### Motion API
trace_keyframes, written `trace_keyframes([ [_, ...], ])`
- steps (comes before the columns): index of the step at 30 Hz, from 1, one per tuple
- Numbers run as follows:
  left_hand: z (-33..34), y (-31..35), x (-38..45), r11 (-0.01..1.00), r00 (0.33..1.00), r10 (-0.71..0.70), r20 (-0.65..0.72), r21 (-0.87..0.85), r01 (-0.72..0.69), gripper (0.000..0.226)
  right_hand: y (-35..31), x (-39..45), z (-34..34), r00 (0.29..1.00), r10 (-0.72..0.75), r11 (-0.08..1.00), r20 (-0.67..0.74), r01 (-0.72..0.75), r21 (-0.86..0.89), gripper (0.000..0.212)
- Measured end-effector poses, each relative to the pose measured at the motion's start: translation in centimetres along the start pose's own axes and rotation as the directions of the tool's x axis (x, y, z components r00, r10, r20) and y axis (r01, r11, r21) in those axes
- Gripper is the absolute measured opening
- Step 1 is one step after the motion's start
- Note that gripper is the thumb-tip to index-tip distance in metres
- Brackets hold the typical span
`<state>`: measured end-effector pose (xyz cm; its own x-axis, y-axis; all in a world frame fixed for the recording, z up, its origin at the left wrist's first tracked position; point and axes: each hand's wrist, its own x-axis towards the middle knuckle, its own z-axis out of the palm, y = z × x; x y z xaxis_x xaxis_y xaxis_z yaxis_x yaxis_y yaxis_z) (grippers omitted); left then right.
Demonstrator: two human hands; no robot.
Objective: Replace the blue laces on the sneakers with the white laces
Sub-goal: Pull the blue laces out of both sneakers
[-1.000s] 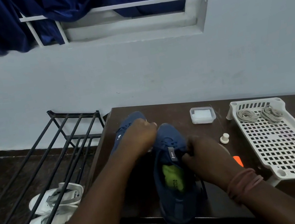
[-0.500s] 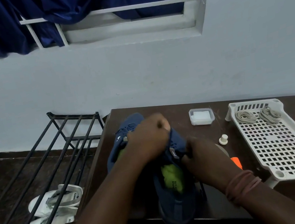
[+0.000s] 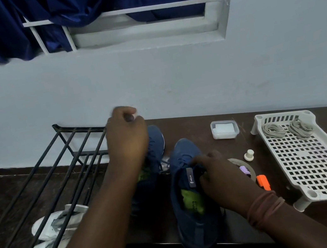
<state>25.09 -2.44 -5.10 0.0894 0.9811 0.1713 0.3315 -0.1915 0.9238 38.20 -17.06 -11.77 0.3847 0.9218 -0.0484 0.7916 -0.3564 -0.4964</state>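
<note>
Dark wooden table (image 3: pixel 204 136) fills lower centre of frame; black metal rack (image 3: pixel 62 174) stands at its left edge, with white shoes (image 3: pixel 53 233) on the floor beneath the bars. White perforated tray (image 3: pixel 318 164) at right of frame holds two coiled white laces (image 3: pixel 285 128) at its far end. Two blue sneakers on the table: right sneaker (image 3: pixel 193 201) at lower centre, toe pointing up-frame; left sneaker (image 3: pixel 155 145) just beside it, mostly hidden by the forearm. Right hand (image 3: pixel 219 171) grips the right sneaker's collar beside the tongue, fingers curled. Left hand (image 3: pixel 127 134) raised above the left sneaker, fingers curled tight; whether it pinches a lace cannot be told. Small lidded container (image 3: pixel 224 129), white knob (image 3: pixel 249 155), orange object (image 3: pixel 263 181) lie between sneakers and tray.
</note>
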Motion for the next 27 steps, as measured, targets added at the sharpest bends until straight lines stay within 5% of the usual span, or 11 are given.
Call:
trace_keyframes([
  [3, 1.5, -0.5, -1.4, 0.736, 0.951, 0.188, 0.245, 0.606, -0.301, 0.028, -0.4, 0.0, 0.4, 0.999, -0.021, 0.987, 0.028, 0.025, -0.162, 0.029],
  [5, 2.6, -0.9, -2.3, 0.549, 0.893, 0.133, 0.429, 0.718, -0.427, 0.023, -0.5, 0.1, 0.6, 1.000, -0.023, 0.969, 0.017, 0.026, -0.244, 0.029],
  [7, 3.3, -1.7, -3.1, 0.483, 0.839, 0.064, 0.540, 0.719, -0.500, 0.026, -0.4, 0.4, 0.7, 0.998, -0.042, 0.954, 0.050, 0.055, -0.294, 0.041],
  [11, 3.6, -3.4, -3.6, 0.523, 0.815, 0.011, 0.580, 0.691, -0.499, 0.018, 0.4, 1.6, 1.4, 0.997, -0.054, 0.973, 0.060, 0.066, -0.219, 0.037],
  [13, 3.4, -3.7, -3.4, 0.586, 0.843, -0.021, 0.538, 0.690, -0.426, 0.024, 0.8, 2.0, 1.6, 0.996, -0.046, 0.996, -0.073, 0.040, -0.081, 0.014],
  [16, 3.3, -3.9, -3.2, 0.599, 0.870, -0.057, 0.489, 0.714, -0.362, 0.035, 2.0, 2.6, 1.6, 0.960, 0.154, 0.960, -0.234, -0.090, 0.264, 0.025],
  [18, 3.3, -3.9, -3.2, 0.586, 0.876, -0.057, 0.480, 0.726, -0.359, 0.036, 2.4, 2.9, 1.1, 0.933, 0.331, 0.823, -0.141, -0.212, 0.527, 0.026],
  [21, 3.3, -3.7, -3.2, 0.602, 0.875, -0.073, 0.479, 0.720, -0.344, 0.029, 2.2, 3.3, 0.4, 0.926, 0.364, 0.555, 0.101, -0.303, 0.775, 0.028],
  [27, 3.2, -3.3, -3.2, 0.599, 0.888, -0.108, 0.448, 0.742, -0.301, 0.020, 1.7, 3.1, -0.3, 0.988, 0.134, 0.648, 0.079, -0.148, 0.748, 0.059],
])
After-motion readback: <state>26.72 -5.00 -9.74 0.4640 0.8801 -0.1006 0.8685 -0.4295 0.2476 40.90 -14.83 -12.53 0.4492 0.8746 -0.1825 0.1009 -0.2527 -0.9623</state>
